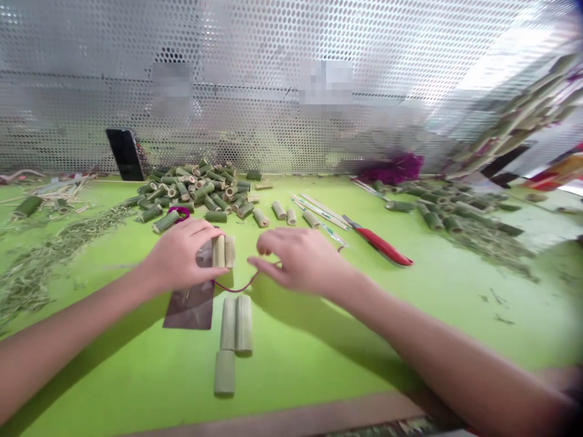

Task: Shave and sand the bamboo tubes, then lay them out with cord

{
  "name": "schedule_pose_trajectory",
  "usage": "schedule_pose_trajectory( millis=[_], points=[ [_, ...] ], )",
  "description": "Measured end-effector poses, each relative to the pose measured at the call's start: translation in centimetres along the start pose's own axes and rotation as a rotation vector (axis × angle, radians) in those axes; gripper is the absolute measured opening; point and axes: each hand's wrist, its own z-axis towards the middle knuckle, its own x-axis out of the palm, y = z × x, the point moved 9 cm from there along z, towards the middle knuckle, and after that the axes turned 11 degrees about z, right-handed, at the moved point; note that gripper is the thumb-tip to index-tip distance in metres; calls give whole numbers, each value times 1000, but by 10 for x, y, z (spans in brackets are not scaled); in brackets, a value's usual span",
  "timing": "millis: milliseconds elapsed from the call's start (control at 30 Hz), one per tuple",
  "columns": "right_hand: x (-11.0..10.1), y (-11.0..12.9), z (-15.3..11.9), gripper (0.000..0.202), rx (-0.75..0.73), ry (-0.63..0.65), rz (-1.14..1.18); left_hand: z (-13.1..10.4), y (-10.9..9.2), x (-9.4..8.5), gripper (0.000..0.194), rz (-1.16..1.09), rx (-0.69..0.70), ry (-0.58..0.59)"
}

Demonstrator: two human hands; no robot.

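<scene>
My left hand (pixel 182 254) pinches two pale bamboo pieces (pixel 219 252), side by side, between thumb and fingers, above a dark brown sheet (pixel 189 308). A thin purple cord (pixel 237 290) sags from these pieces toward my right hand (pixel 291 258). The fingers of that hand are curled with the thumb stretched out beneath; whether they pinch the cord is too small to tell. Nearer the front edge, three peeled bamboo pieces (pixel 243 323) lie on the green table (pixel 300 364), two abreast and one below.
A heap of green bamboo segments (pixel 200 189) lies at the back, beside an upright phone (pixel 125 155). A red-handled knife (pixel 382 244) and thin sticks (pixel 321 211) lie right of centre. Shavings (pixel 68 243) spread at left. A purple bundle (pixel 396 169) and more segments (pixel 446 206) lie back right.
</scene>
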Motion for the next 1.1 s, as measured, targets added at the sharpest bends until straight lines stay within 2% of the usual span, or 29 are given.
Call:
schedule_pose_trajectory(
  millis=[133, 200, 267, 367, 433, 500, 567, 600, 667, 733, 767, 800, 833, 900, 967, 1033, 1100],
  points=[
    [10, 94, -50, 22, -521, 8, 115, -24, -1, -6, 56, -21, -34, 81],
    [20, 119, -66, 25, -685, -3, 19, -39, 2, -14, 57, 1, -57, 56],
    [31, 130, -70, 24, -762, 0, -90, -51, 7, -20, 60, 24, -81, 32],
    [35, 139, -66, 25, -808, 39, -85, -60, 17, -24, 63, 60, -126, 13],
    [25, 147, -64, 26, -825, 49, -40, -63, 21, -25, 64, 64, -150, -10],
    [5, 149, -62, 26, -829, 21, -8, -64, 25, -26, 65, 43, -162, -30],
    [-21, 132, -50, 24, -740, -34, 37, -65, 27, -24, 66, 8, -170, -32],
    [-32, 112, -38, 23, -634, -50, 60, -66, 28, -23, 67, -10, -173, -27],
    [-53, 52, -8, 24, -343, -122, 106, -67, 28, -20, 66, -33, -167, -17],
    [-61, -24, 18, 36, 19, -174, 49, -67, 27, -17, 64, -36, -148, -17],
    [-57, -57, 28, 42, 173, -151, 6, -67, 26, -16, 63, -33, -136, -21],
    [-50, -85, 36, 44, 283, -104, -55, -67, 25, -15, 62, -29, -124, -23],
    [-43, -101, 43, 42, 312, -80, -80, -67, 24, -14, 61, -25, -114, -24],
    [-24, -120, 54, 36, 318, -12, -113, -66, 22, -12, 60, -19, -95, -21],
    [-9, -124, 58, 30, 285, 42, -126, -66, 21, -11, 61, -7, -78, -16],
    [-5, -122, 57, 30, 270, 60, -144, -65, 20, -10, 62, 2, -69, -8],
    [-13, -118, 51, 34, 272, 39, -168, -65, 20, -8, 62, 4, -66, 5]
  ],
)
